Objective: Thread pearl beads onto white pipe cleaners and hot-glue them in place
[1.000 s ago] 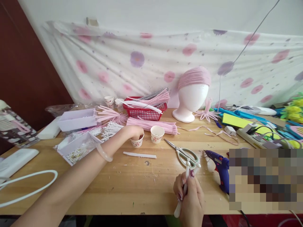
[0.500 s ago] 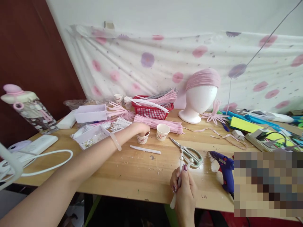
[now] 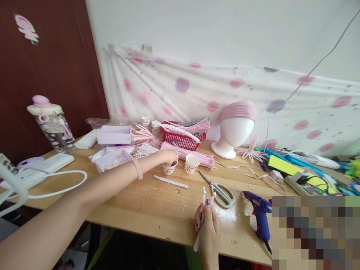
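My left hand [image 3: 169, 156] dips into a small paper cup [image 3: 169, 170] with red print; its fingers are hidden inside. A second paper cup [image 3: 192, 164] stands just to the right. Near the table's front edge, my right hand [image 3: 207, 225] is closed around white pipe cleaners [image 3: 203, 202], which point upward. Each of the two visible tips carries a pearl bead. Scissors [image 3: 222, 194] with pale green handles lie beyond that hand, blades spread a little. A short white strip [image 3: 170, 182] rests on the wood in front of the cups.
Behind the cups are a pink pipe-cleaner bundle [image 3: 188, 154] and a red basket [image 3: 182, 139]. A foam head [image 3: 236, 133] stands at the back. A blue glue gun [image 3: 260, 215] is at right. Boxes of beads [image 3: 114, 160], a power strip [image 3: 46, 167] and a bottle [image 3: 53, 125] occupy the left.
The view has tilted up and turned slightly left, showing more of the brown door. My left hand stays in the cup, and my right hand keeps its hold on the pipe cleaners.
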Demonstrator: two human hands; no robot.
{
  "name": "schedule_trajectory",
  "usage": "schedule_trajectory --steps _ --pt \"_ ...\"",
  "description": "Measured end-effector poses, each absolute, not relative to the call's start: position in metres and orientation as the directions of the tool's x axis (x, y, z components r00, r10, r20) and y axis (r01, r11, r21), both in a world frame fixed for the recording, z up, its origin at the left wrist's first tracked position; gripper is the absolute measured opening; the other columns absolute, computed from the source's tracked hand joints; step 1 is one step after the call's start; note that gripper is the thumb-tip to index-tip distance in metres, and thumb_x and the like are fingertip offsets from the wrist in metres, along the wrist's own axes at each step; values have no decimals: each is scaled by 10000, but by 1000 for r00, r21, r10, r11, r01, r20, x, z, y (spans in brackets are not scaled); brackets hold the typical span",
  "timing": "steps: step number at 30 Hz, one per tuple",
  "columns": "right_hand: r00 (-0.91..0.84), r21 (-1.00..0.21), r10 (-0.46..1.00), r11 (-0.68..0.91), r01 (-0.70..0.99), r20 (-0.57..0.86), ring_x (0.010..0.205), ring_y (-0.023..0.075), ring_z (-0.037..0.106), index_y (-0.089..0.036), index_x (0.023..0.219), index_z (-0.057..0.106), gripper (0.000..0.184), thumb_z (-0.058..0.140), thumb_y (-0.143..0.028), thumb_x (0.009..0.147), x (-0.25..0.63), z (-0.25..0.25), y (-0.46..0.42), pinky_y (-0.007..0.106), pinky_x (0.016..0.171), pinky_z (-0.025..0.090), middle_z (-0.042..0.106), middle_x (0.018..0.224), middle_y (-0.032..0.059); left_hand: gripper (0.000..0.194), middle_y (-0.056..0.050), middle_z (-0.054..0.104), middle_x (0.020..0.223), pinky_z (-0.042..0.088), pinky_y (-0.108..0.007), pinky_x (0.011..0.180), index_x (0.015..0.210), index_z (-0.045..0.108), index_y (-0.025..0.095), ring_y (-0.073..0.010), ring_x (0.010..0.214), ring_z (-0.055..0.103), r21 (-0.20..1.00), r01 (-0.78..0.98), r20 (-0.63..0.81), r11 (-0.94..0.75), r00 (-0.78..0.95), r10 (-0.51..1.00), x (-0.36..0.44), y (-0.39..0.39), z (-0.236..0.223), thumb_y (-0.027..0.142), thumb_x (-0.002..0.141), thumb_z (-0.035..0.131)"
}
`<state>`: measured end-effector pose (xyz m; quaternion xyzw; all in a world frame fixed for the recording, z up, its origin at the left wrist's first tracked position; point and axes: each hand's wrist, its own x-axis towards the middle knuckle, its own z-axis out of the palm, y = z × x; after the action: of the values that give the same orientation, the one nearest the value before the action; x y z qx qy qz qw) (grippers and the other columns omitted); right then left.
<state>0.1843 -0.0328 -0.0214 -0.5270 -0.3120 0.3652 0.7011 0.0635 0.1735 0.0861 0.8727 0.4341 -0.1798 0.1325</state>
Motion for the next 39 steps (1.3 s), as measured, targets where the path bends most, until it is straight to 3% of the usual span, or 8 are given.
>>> schedule_trajectory --steps 12,19,21,25,28,31,35,39 --pt "517 -975 856 125 -185 11 396 78 292 -215 567 462 640 625 -785 808 186 -30 -29 197 388 239 356 447 -85 350 -93 645 1315 590 -450 884 1258 645 183 -275 1091 665 238 767 -432 -596 633 643 53 194 94 348 950 667" --pt "492 -975 870 106 -197 -5 380 75 293 -210 587 482 626 614 -772 830 188 -34 -30 193 387 231 365 420 -88 330 -99 662 1269 593 -456 876 1241 642 168 -254 1058 677 647 646 -215 -405 664 717 33 182 113 336 958 661" --pt "470 -971 883 107 -213 -6 378 79 300 -209 622 506 604 600 -761 850 187 -33 -30 194 387 242 378 423 -88 246 -53 702 1168 596 -428 859 1101 697 133 -273 1024 688 807 516 -113 -287 612 783 22 166 111 311 931 694" --pt "393 -950 920 122 -289 -2 384 77 305 -208 684 522 542 578 -696 911 180 -32 -26 192 399 243 392 439 -95 123 -14 749 906 576 -246 841 930 694 142 -111 832 704 997 72 -67 42 403 913 7 120 80 48 852 710" --pt "338 -945 941 87 -316 -26 366 71 276 -206 682 527 535 602 -690 897 172 -31 -22 194 389 212 380 415 -104 135 -2 732 799 568 -152 686 883 685 150 -64 680 684 919 -261 -218 296 288 933 4 86 46 20 876 648" --pt "295 -948 954 40 -317 -58 352 71 252 -210 668 526 536 622 -695 876 164 -28 -20 201 378 193 372 390 -106 178 -16 696 740 558 -117 596 818 686 137 -61 627 671 728 -495 -389 474 270 881 5 62 21 -6 889 609" --pt "260 -957 961 -11 -290 -90 370 75 252 -214 642 512 537 641 -681 873 155 -22 -22 207 390 184 363 397 -101 265 -32 659 739 546 -119 537 832 710 106 -52 558 622 477 -652 -516 590 336 788 6 50 14 -9 954 504" --pt "200 -974 976 -45 -220 -91 400 76 250 -205 665 531 516 584 -634 947 148 -18 -23 215 416 199 362 439 -97 353 -40 613 724 470 -115 449 853 723 46 -33 497 542 330 -702 -547 631 403 734 4 47 18 3 1006 408"
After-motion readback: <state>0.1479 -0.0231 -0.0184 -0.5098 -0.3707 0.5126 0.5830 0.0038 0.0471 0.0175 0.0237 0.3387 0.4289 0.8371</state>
